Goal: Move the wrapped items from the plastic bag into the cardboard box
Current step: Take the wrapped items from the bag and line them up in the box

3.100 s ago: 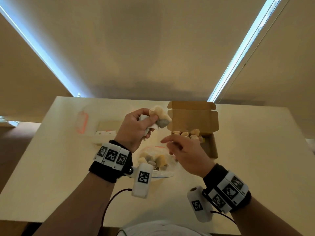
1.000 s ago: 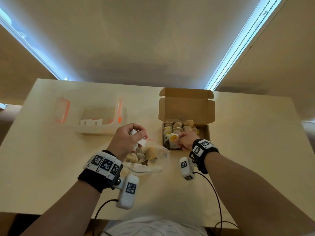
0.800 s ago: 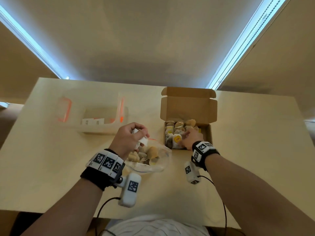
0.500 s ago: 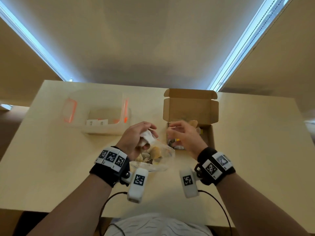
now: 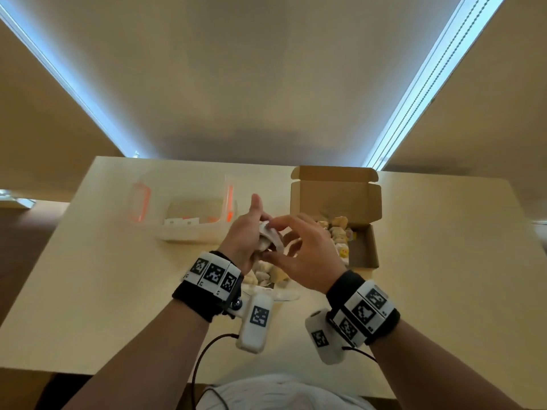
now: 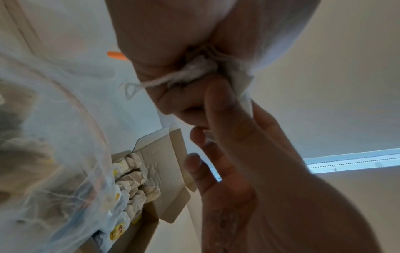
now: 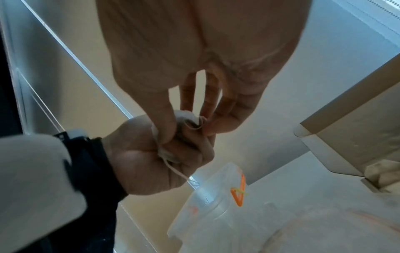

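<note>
Both hands have met above the bag [image 5: 268,287]: left hand [image 5: 247,236] passes 1 wrapped item [image 5: 270,236] (right hand [image 5: 307,257] fingers pinching it), box [image 5: 362,253] next.

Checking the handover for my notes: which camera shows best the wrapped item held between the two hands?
The right wrist view: the wrapped item sits mid-frame, pinched by the right hand above the left hand, string dangling. The left wrist view shows only its crumpled paper and string. In the head view fingers mostly hide it.

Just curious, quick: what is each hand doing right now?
Left hand: grips a wrapped item.
Right hand: pinches the same wrapped item with thumb and fingertips.
</note>
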